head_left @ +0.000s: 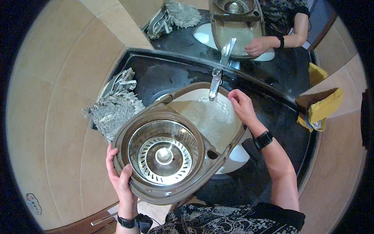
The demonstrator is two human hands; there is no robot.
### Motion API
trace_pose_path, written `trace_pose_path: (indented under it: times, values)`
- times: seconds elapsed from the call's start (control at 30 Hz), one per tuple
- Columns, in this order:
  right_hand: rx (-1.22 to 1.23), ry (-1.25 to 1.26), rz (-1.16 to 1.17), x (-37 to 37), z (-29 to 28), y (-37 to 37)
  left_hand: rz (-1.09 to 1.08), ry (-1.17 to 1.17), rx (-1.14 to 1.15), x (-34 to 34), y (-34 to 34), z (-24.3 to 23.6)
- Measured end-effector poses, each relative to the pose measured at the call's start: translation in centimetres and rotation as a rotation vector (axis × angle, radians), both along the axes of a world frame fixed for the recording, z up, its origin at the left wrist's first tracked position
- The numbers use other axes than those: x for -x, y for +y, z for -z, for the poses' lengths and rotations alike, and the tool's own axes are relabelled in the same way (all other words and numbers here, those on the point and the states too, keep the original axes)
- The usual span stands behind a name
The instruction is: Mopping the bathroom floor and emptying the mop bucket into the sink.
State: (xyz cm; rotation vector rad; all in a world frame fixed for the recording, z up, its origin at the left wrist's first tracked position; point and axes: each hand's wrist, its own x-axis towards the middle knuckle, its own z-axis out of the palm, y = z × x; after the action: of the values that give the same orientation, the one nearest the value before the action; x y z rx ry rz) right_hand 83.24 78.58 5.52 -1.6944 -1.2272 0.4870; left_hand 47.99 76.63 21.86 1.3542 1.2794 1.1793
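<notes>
1. While water runs from the chrome tap [215, 82] into its open half, the brown mop bucket [218, 156] rests tilted across the white sink basin [238, 155], which is set in a black countertop [280, 117].
2. The left hand [119, 177] grips the near rim of the bucket beside the steel spinner basket [164, 154]; its fingers curl around the edge, thumb on top.
3. The right hand [241, 105] lies on the far right rim of the bucket, just beside the stream of water, fingers loosely bent over the edge; a black wristwatch [263, 139] sits on that wrist.
4. The water compartment of the bucket holds cloudy, rippling water directly under the tap.
5. A grey string mop head [113, 107] lies on the countertop, left of the bucket and touching its rim.
6. A yellow cloth [323, 107] sits at the right end of the countertop, well apart from both hands.
7. The mirror [249, 23] behind the tap repeats the bucket, the mop head and 1 hand.
</notes>
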Motion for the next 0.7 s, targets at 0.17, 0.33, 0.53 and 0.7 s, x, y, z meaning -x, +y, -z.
trace_pose_path:
  times: [0.17, 0.33, 0.53, 0.7]
  values:
    - [-0.022, -0.008, -0.009, 0.03, 0.07, 0.12, 0.001, 0.021, -0.015, -0.02, -0.02, -0.11]
    - [-0.035, -0.083, -0.008, 0.11, -0.04, 0.14, -0.01, 0.045, -0.022, 0.0, -0.04, -0.1]
    - [-0.027, -0.109, 0.006, 0.11, 0.28, 0.27, -0.006, -0.018, -0.019, 0.3, 0.0, 0.14]
    - [-0.025, -0.096, -0.006, 0.16, 0.49, 0.29, 0.001, 0.006, -0.04, 0.71, 0.08, 0.51]
